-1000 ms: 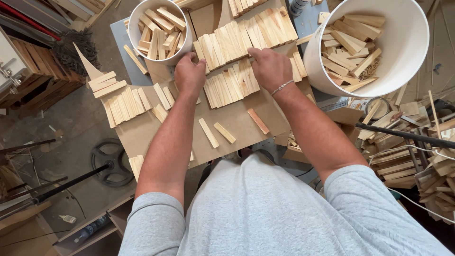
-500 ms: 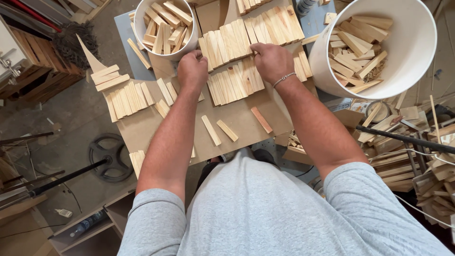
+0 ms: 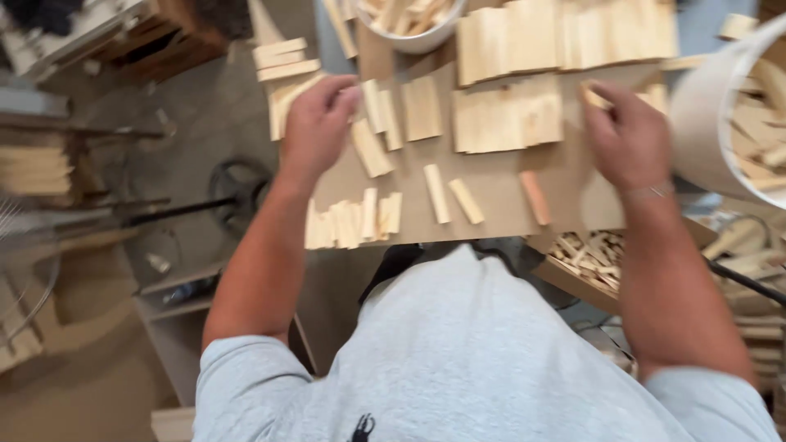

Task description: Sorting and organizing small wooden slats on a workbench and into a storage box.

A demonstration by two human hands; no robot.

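Pine slats [image 3: 508, 123] lie rowed between my hands, upright ends away; left hand [image 3: 315, 127] curled empty, right hand [image 3: 626, 135] pinching one slat.

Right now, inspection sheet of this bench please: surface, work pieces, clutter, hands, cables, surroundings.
Surface: brown flat board, mostly covered with wood.
Job's things: rows of pale short wooden slats laid side by side; a few loose slats near the front edge; one reddish slat.
Clutter: large white bucket at right holding slats; small white bucket at top.
Grippers: left hand over slats at the board's left; right hand by the large bucket; image blurred, grip unclear.
Cables: nothing seen.
Surroundings: dark round wheel on the floor; box of wood offcuts at lower right.
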